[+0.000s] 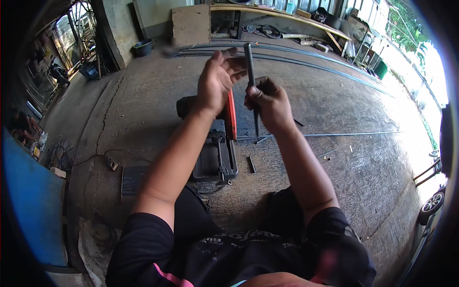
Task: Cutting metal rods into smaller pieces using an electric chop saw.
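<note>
My right hand (273,103) grips a dark metal rod (249,62) that stands nearly upright and tapers to a narrow lower end. Beside its upper part, my left hand (215,88) is open, palm toward the rod and fingers spread, slightly blurred; whether a fingertip touches the rod I cannot tell. Beneath my hands a cut-off saw with a black base (202,165) and an orange-red guard (232,117) sits on the floor, partly hidden by my left forearm. A thin metal bar (325,134) runs from the saw to the right. A short cut piece (251,164) lies beside the base.
Long metal bars (306,59) lie across the floor farther off, in front of a wooden bench (282,14). A dark bucket (142,48) stands by the pillar. A cable (91,159) trails left of the saw. A blue panel (31,201) borders the left; a car wheel (432,203) shows at right.
</note>
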